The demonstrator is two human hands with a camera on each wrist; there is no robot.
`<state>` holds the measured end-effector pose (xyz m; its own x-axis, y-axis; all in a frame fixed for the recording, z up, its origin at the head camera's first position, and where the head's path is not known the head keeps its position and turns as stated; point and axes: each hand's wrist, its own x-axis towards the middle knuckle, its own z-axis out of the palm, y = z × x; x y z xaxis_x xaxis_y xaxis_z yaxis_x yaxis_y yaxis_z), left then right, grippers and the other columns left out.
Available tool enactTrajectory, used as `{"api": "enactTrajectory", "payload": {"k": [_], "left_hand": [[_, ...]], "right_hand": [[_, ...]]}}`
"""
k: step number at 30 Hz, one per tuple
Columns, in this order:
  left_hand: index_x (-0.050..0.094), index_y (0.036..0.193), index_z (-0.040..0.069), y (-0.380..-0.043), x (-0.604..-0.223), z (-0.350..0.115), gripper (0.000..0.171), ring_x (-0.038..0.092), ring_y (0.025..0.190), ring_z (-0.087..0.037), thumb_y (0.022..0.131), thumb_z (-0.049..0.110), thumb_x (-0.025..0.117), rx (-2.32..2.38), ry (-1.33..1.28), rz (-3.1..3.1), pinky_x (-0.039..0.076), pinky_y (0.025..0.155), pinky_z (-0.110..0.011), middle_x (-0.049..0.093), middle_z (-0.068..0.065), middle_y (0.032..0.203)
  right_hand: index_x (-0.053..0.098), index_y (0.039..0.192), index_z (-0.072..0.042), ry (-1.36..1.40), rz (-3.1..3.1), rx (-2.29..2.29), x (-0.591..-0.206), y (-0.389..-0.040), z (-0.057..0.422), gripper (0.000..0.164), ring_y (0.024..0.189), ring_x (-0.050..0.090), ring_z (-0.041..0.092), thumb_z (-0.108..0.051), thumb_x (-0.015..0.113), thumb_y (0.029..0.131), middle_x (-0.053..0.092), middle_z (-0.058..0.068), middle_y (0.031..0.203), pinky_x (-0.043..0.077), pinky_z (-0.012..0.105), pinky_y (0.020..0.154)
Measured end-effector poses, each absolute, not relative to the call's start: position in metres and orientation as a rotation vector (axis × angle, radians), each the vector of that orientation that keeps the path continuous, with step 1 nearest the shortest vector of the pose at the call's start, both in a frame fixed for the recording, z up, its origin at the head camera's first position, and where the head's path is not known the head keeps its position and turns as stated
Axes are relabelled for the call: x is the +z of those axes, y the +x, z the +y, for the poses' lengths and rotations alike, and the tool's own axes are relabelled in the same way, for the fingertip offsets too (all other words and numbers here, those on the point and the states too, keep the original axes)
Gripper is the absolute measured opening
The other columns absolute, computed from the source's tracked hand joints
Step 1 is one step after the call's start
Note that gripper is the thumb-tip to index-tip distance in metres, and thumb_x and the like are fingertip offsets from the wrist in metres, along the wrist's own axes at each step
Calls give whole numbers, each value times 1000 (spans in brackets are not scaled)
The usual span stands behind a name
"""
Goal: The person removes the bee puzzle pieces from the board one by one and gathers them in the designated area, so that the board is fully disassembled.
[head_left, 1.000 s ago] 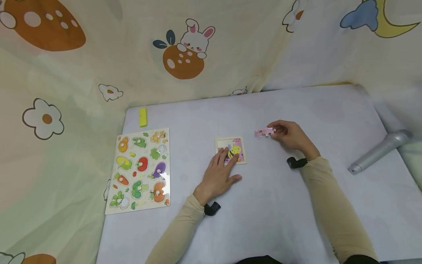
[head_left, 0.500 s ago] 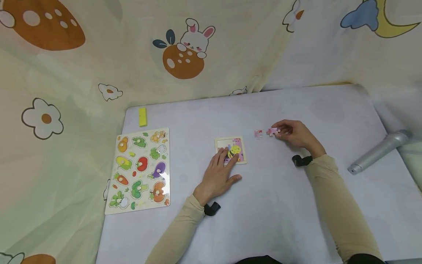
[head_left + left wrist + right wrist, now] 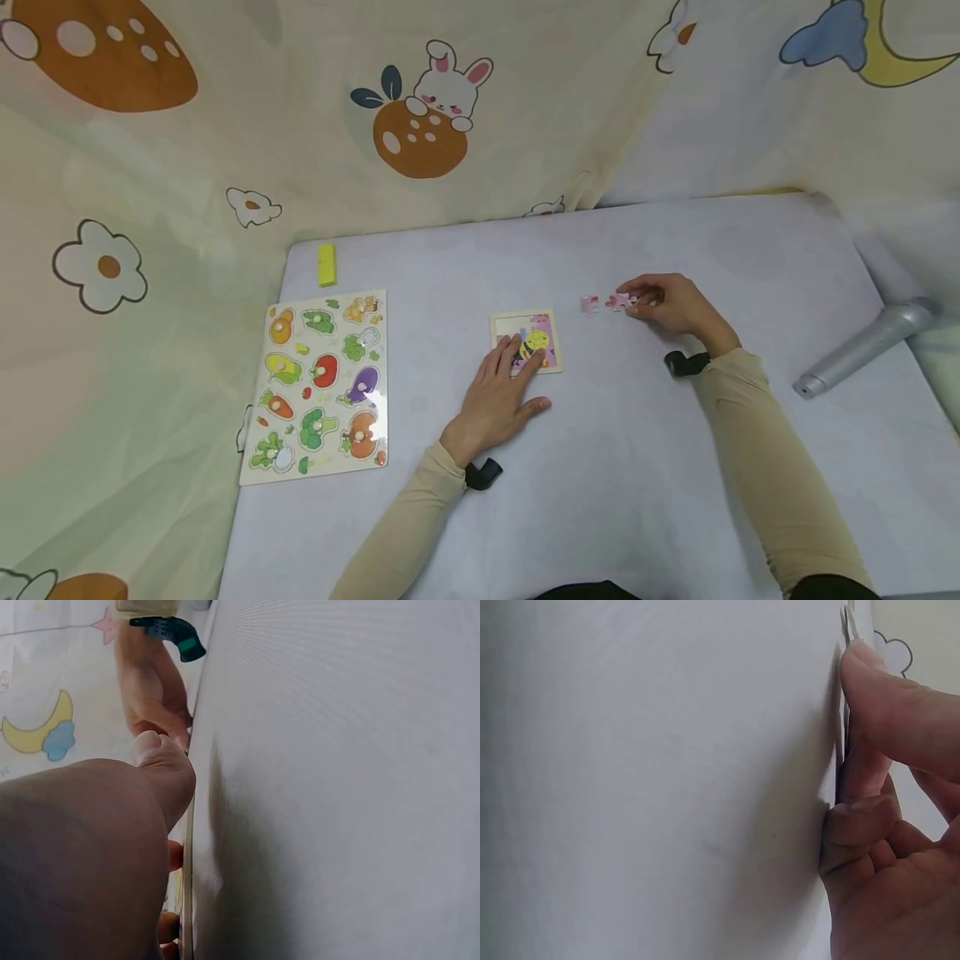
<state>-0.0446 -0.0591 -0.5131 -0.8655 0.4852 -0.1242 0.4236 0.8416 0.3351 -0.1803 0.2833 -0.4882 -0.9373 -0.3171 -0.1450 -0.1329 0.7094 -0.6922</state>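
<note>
Only the head view shows face-on the pink piece (image 3: 616, 302), at nine o'clock from the right hand (image 3: 672, 305) pinching it; the left hand (image 3: 491, 408) rests straight-fingered on the bee puzzle (image 3: 535, 341).

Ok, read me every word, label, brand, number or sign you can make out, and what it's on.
None readable in any view.
Vegetable board, bee puzzle, pink pieces: only pictures or colour visible.
Silver tube, black wrist device: any fine marking is too small to read.

The left fingers (image 3: 501, 355) rest on a bee puzzle (image 3: 535, 339); the right fingers (image 3: 647, 281) pinch a pink piece (image 3: 617, 302).
</note>
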Motion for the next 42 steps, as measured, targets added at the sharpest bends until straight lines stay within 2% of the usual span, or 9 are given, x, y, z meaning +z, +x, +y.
{"api": "enactTrajectory", "payload": {"k": [6, 12, 28, 31, 35, 42], "left_hand": [[29, 169, 25, -45, -513, -58, 76, 7, 166, -34, 106, 59, 53, 427, 695, 2814, 15, 134, -47, 13, -15, 177], [30, 169, 25, -45, -513, -59, 75, 8, 166, -34, 106, 59, 53, 437, 693, 2814, 15, 134, -47, 13, -15, 177], [30, 169, 26, -44, -513, -59, 76, 9, 166, -34, 106, 60, 52, 431, 693, 2815, 16, 133, -47, 14, -15, 177], [30, 169, 25, -44, -513, -59, 76, 9, 166, -34, 105, 60, 52, 432, 695, 2814, 16, 133, -47, 14, -16, 177], [29, 169, 26, -44, -513, -59, 76, 9, 166, -34, 105, 61, 51, 421, 693, 2815, 17, 133, -47, 14, -15, 177], [30, 169, 26, -44, -514, -59, 76, 9, 166, -34, 106, 61, 51, 411, 699, 2829, 17, 133, -46, 15, -15, 177]], "right_hand": [[76, 128, -7, -318, 2676, -1034, -488, -180, 283, 36, 86, 60, 13, -14, 81, 94, 73, 13, 102, 45, 23, 75], [75, 131, -8, -309, 2669, -1018, -487, -179, 284, 39, 89, 60, 18, -17, 82, 93, 72, 12, 101, 44, 25, 76], [74, 132, -7, -353, 2659, -1098, -485, -177, 281, 40, 88, 60, 14, -16, 82, 93, 74, 15, 106, 44, 19, 76], [76, 127, -8, -357, 2672, -1134, -485, -176, 274, 36, 89, 61, 15, -17, 82, 94, 75, 15, 110, 46, 19, 76], [79, 119, -7, -396, 2689, -1158, -483, -175, 255, 26, 88, 64, 18, -16, 80, 94, 76, 14, 106, 48, 22, 75], [79, 116, -7, -479, 2653, -1132, -480, -173, 214, 24, 88, 64, 23, -14, 82, 93, 77, 11, 102, 49, 30, 79]]}}
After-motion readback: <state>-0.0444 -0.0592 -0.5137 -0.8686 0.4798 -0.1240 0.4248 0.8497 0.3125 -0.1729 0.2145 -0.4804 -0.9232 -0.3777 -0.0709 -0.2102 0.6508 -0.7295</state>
